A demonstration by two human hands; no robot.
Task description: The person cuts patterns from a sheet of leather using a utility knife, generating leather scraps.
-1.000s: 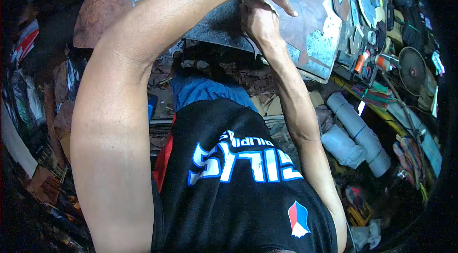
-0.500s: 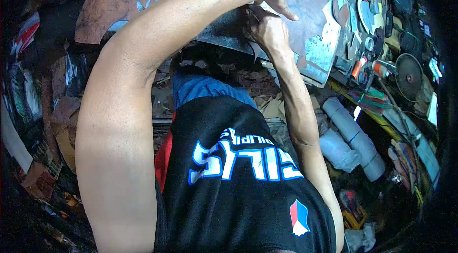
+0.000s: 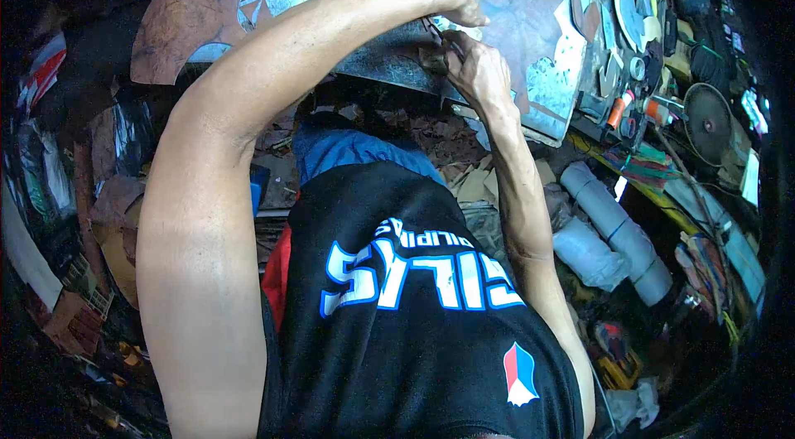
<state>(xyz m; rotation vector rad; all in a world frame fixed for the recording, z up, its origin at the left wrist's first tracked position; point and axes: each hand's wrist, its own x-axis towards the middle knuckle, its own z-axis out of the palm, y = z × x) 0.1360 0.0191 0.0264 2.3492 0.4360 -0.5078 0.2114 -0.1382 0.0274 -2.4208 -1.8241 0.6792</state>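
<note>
My left hand (image 3: pixel 458 2) reaches across from the left with the wrist bent, just above the leather on the worktable. One or two fingertips point right; the other fingers are hidden behind the hand. Just below it, my right hand (image 3: pixel 482 73) is closed at the table's near edge. Its fingers pinch a dark piece of leather (image 3: pixel 431 60), partly in shadow. A thin dark item between the hands is too small to name. A large brown leather sheet (image 3: pixel 530 16) lies beneath and beyond both hands.
Another brown leather sheet (image 3: pixel 186 16) covers the table's left part. Cut pieces, an orange-labelled bottle (image 3: pixel 619 109) and a round fan (image 3: pixel 708 120) crowd the right side. A grey roll (image 3: pixel 617 232) leans at lower right. Scraps litter the floor under the metal tabletop (image 3: pixel 385 66).
My left hand has shifted left and a little towards me, and its outstretched finger shows less. My right hand has moved slightly right and towards me.
</note>
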